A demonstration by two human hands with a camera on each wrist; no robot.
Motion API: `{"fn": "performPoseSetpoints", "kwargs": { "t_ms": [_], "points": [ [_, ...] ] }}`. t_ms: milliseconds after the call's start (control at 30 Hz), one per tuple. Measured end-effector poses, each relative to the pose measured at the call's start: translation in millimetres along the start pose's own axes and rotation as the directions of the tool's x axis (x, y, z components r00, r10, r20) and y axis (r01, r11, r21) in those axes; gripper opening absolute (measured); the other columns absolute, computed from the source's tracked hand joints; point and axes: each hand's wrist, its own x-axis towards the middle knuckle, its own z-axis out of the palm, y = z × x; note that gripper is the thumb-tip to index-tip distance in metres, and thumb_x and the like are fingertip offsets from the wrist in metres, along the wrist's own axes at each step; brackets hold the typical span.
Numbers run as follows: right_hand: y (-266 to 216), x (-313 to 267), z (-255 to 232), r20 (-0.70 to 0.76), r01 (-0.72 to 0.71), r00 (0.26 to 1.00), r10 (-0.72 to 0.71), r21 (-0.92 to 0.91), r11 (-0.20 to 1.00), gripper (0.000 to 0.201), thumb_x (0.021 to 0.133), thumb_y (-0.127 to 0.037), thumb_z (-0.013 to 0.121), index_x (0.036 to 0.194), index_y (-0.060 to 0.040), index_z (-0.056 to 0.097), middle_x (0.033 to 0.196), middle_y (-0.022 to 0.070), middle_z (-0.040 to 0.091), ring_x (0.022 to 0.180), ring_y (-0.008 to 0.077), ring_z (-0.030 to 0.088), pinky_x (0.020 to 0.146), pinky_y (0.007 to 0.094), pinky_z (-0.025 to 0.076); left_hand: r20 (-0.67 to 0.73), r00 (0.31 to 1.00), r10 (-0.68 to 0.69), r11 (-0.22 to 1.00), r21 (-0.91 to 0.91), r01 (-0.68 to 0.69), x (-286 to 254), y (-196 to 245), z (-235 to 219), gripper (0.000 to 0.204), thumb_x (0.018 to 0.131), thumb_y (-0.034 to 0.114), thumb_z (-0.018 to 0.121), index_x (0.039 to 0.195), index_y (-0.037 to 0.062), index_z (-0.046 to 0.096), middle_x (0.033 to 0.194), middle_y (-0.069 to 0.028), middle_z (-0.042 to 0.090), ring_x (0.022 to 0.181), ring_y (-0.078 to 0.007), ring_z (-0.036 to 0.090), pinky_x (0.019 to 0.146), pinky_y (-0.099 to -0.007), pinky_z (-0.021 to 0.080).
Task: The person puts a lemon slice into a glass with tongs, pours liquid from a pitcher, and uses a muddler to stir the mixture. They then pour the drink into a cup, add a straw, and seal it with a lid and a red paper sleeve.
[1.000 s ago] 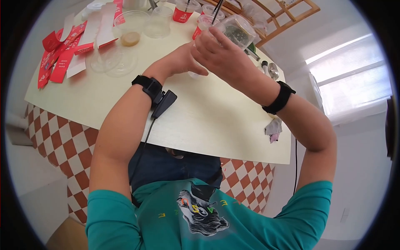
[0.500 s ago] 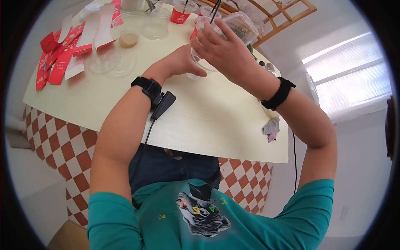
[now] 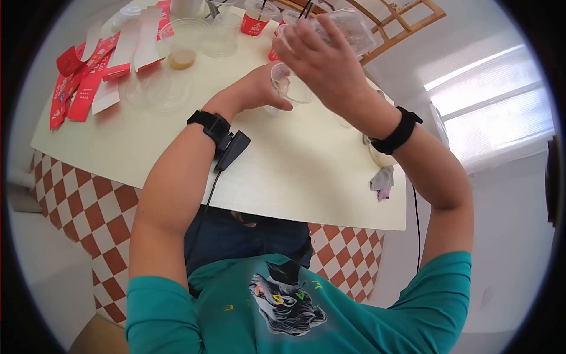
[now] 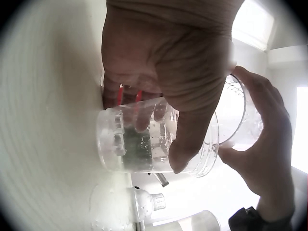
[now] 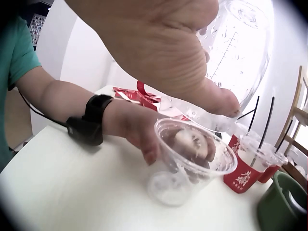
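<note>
My left hand [image 3: 256, 88] holds a clear plastic cup [image 5: 169, 188] upright on the table, fingers on one side and thumb on the other. Wet streaks and droplets show on the cup's wall in the left wrist view. Above it, my right hand [image 3: 327, 68] grips a clear measuring cup [image 5: 240, 53] with printed graduation marks. The measuring cup is steeply tipped, its bottom raised and its rim close over the plastic cup's mouth. Droplets cling to its inside. In the head view the right hand covers part of both vessels.
Red-sleeved cups [image 5: 240, 180] with black straws stand beyond the hands, near a green container [image 5: 275, 207]. Red and white cardboard pieces [image 3: 88, 82] and clear lids [image 3: 162, 91] lie at the left. A grey and pink cloth [image 3: 382, 180] lies near the right edge.
My right hand has risen slightly and tipped the measuring cup further, its bottom moving up and right. More of the plastic cup's mouth shows. The left hand stays in place.
</note>
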Motion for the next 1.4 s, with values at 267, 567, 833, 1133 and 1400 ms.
{"fn": "performPoseSetpoints", "kwargs": {
  "t_ms": [267,567,833,1133,1400],
  "points": [
    [-1.8,-13.1,0.3,0.113,-0.126,0.987,0.112,0.132,0.983,0.054,0.068,-0.013,0.071,0.118,-0.0130,0.052,0.115,0.0034,0.056,0.118,0.0210,0.047,0.106,0.0438,0.030,-0.026,0.996,-0.090,0.992,0.081,0.092,-2.2,3.1,0.0,0.079,0.058,0.016,0.085,0.126,0.0008,0.048,0.115,-0.0109,0.058,0.110,-0.0227,0.054,0.093,-0.0335,0.044],
    [-4.8,-86.6,42.1,0.542,-0.722,0.433,0.721,0.687,-0.083,0.089,0.058,-0.023,0.086,0.129,-0.0014,0.038,0.123,0.0163,0.054,0.116,0.0299,0.052,0.094,0.0391,0.044,-0.018,0.999,-0.046,0.998,0.030,0.047,1.6,-5.5,-0.1,0.084,0.059,0.018,0.084,0.131,0.0016,0.044,0.119,-0.0128,0.057,0.111,-0.0241,0.054,0.094,-0.0348,0.044],
    [-66.5,-111.9,78.4,0.748,-0.644,0.074,0.660,0.541,-0.541,0.097,0.060,-0.032,0.087,0.132,0.0055,0.033,0.124,0.0201,0.052,0.118,0.0282,0.050,0.097,0.0358,0.042,0.000,0.997,-0.076,0.997,0.019,0.076,2.6,-3.4,0.6,0.079,0.061,0.013,0.082,0.130,0.0025,0.045,0.120,-0.0113,0.056,0.112,-0.0243,0.052,0.094,-0.0358,0.045],
    [-69.2,-110.6,71.3,0.767,-0.710,0.075,0.638,0.490,-0.506,0.101,0.062,-0.036,0.087,0.135,0.0090,0.032,0.128,0.0192,0.050,0.121,0.0275,0.048,0.099,0.0351,0.041,-0.007,0.994,-0.114,0.993,-0.009,0.114,3.2,-2.5,1.1,0.081,0.061,0.008,0.081,0.132,0.0032,0.043,0.120,-0.0108,0.056,0.112,-0.0240,0.053,0.094,-0.0350,0.045],
    [-54.9,-163.6,79.5,0.672,-0.637,-0.028,0.740,0.559,-0.531,0.089,0.070,-0.034,0.080,0.136,0.0055,0.035,0.125,0.0181,0.052,0.116,0.0264,0.050,0.093,0.0375,0.043,0.002,0.993,-0.122,0.993,0.000,0.122,3.6,-5.8,0.7,0.080,0.061,0.007,0.081,0.132,0.0057,0.044,0.119,-0.0094,0.056,0.111,-0.0225,0.052,0.094,-0.0347,0.045]
  ]
}}
